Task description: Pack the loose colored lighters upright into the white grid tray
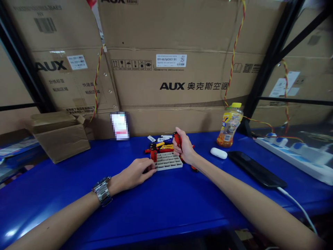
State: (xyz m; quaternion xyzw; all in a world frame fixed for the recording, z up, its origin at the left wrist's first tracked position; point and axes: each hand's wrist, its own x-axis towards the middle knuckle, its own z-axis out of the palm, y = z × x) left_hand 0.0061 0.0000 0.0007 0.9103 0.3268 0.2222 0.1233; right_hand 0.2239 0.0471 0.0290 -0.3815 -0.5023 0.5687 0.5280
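Pale-grey plastic grid tray (170, 168) lies flat mid-scene; the left hand (134, 172) touches its left end, likely steadying it, whether pinching I cannot tell; the right hand (186, 148) clasps a red-and-black oblong piece (177, 139).

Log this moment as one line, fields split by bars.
left hand: at near-left corner of grid tray | right hand: holding red piece | left tray end: upright red block

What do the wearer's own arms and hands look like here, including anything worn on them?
Both the left hand and right hand are ungloved, and no sleeves show on the visible forearms. The left wrist wears a silver-coloured watch with a metal link band; nothing shows on the right wrist.
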